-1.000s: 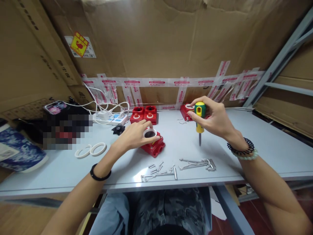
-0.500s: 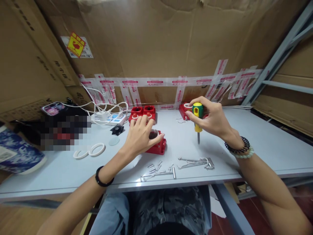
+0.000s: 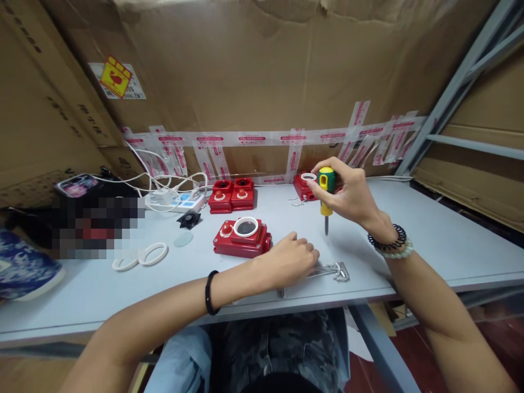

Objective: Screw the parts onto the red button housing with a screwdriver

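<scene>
In my right hand (image 3: 347, 191) is a screwdriver (image 3: 326, 188) with a yellow and green handle, held upright with its tip pointing down above the table. My left hand (image 3: 291, 261) is low over the front of the table with curled fingers. Its fingertips are hidden, at the thin metal rods with short cross handles (image 3: 341, 272). Just behind my left hand lies a red box (image 3: 243, 248) with a red dome and a white ring (image 3: 246, 219) around a dark round window. My left forearm covers the spot where small screws lay.
Two red boxes (image 3: 231, 202) stand at the back, another (image 3: 302, 188) behind my right hand. On the left are white rings (image 3: 154, 254), a clear disc (image 3: 183, 238), a black square part (image 3: 189, 219) and a power strip with cables (image 3: 184, 203). Cardboard (image 3: 245, 71) walls the back.
My left hand has left the red box and moved right and toward me, onto the metal rods. The box's white ring and window now show. The right hand still holds the screwdriver.
</scene>
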Motion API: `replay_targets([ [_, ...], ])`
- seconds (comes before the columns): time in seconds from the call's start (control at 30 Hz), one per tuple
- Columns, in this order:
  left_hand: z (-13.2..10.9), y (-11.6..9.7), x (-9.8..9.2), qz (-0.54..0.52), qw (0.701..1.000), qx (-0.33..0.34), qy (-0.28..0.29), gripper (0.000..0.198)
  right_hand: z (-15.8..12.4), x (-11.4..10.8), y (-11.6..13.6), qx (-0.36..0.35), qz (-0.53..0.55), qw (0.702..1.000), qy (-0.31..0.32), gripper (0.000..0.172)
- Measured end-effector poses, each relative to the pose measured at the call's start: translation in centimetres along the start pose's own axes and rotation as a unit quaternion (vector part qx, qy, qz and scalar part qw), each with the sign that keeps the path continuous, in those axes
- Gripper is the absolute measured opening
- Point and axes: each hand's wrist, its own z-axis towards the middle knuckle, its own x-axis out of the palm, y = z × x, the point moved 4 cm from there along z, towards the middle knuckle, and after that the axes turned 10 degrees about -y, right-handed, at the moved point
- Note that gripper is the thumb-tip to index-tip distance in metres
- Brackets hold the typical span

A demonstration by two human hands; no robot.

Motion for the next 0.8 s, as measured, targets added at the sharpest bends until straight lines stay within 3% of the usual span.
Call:
replay_targets([
  [0.13, -0.2, 0.7, -1.0, -0.067, 0.995, -0.042, -0.054, 0.015, 0.2, -0.4, -0.1, -0.004, -0.004, 1.000, -0.019, 0.020],
  [0.23, -0.6, 1.9, -2.3, -0.130, 0.978, -0.098, -0.127, 0.009, 0.5, -1.4, -0.4, 0.003, -0.022, 0.996, -0.087, 0.016],
  [0.33, -1.2, 3.4, -3.8, -0.212, 0.944, -0.129, -0.220, 0.007, 0.7, -2.4, -1.5, 0.035, -0.022, 0.983, -0.180, 0.015],
  [0.43, -2.0, 4.7, -5.2, -0.274, 0.899, -0.136, -0.313, 0.008, 0.7, -2.4, -2.8, 0.079, 0.024, 0.976, -0.202, 0.015],
  [0.5, -2.6, 5.2, -5.8, -0.304, 0.879, -0.144, -0.337, 0.010, 0.8, -1.9, -3.3, 0.104, 0.052, 0.981, -0.157, 0.014],
  [0.6, -3.1, 5.6, -5.9, -0.338, 0.868, -0.159, -0.328, 0.012, 0.9, -0.7, -3.0, 0.149, 0.081, 0.985, -0.037, 0.011],
  [0.8, -4.2, 6.3, -5.7, -0.335, 0.845, -0.207, -0.362, 0.017, -0.1, 0.9, -1.5, 0.244, 0.195, 0.935, 0.168, 0.031],
])
